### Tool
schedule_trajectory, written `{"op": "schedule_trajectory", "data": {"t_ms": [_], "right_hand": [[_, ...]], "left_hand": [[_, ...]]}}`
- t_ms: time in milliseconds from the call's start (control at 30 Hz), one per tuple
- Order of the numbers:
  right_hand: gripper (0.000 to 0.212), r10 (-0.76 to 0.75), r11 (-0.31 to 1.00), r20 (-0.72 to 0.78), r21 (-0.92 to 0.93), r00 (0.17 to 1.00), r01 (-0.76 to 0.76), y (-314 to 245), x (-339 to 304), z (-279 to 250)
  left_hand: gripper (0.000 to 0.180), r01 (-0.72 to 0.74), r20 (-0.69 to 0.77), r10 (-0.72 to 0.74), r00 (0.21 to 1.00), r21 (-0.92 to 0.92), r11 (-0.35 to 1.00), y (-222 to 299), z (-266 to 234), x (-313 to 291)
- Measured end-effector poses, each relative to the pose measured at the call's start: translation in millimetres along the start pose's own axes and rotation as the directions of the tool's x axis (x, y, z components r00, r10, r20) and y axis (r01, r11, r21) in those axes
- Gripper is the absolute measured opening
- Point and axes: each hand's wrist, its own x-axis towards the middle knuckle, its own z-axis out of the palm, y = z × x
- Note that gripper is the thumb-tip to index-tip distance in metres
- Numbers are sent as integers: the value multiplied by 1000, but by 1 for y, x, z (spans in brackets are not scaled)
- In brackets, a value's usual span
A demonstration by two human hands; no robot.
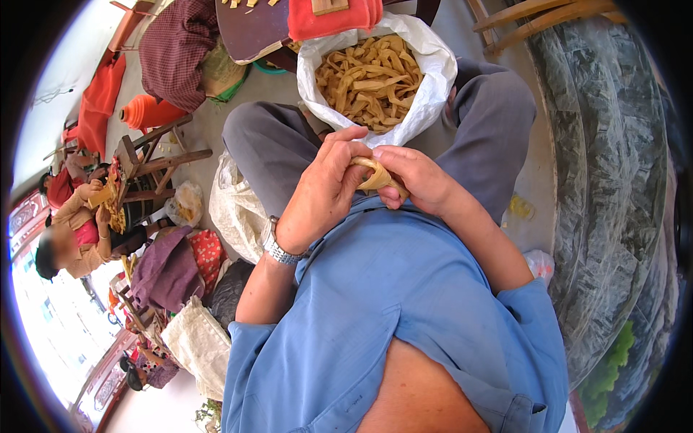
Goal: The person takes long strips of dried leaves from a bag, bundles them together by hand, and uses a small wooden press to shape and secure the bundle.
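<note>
A flat tan strip (377, 177), folded over on itself into a small roll, is held in front of my body between both hands. My left hand (326, 180), with a metal watch at the wrist, wraps its fingers round the strip's left end. Thumb and fingers of my right hand (420, 177) pinch the other end. What the strip is made of I cannot tell. Just beyond my hands, between my knees, stands an open white woven sack (435, 76). Inside it lies a heap of similar tan folded strips (372, 81).
Behind the sack is a dark table (245, 29) with a red cloth (336, 20) and a small wooden block (329, 6). A wooden stool (162, 159) and a pale sack (234, 206) stand left. Other people sit far left. Dark marbled sheeting (606, 180) lies right.
</note>
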Motion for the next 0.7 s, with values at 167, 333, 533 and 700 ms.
{"op": "schedule_trajectory", "data": {"t_ms": [167,333,533,700], "right_hand": [[35,0,997,-16,81,1000,2,-7,-6,8],[31,-271,830,-167,-539,948,143,-24,-12,13],[24,-518,749,-36,-501,855,433,-23,-4,18],[26,-262,908,-162,-374,951,187,-25,-3,17]], "left_hand": [[18,194,42,-192,980,-29,981,-2,1,4],[30,307,26,-318,948,-347,886,2,-1,5],[42,335,191,-383,904,-872,356,15,-15,4],[26,330,-96,-470,878,-590,737,-3,2,-2]]}}
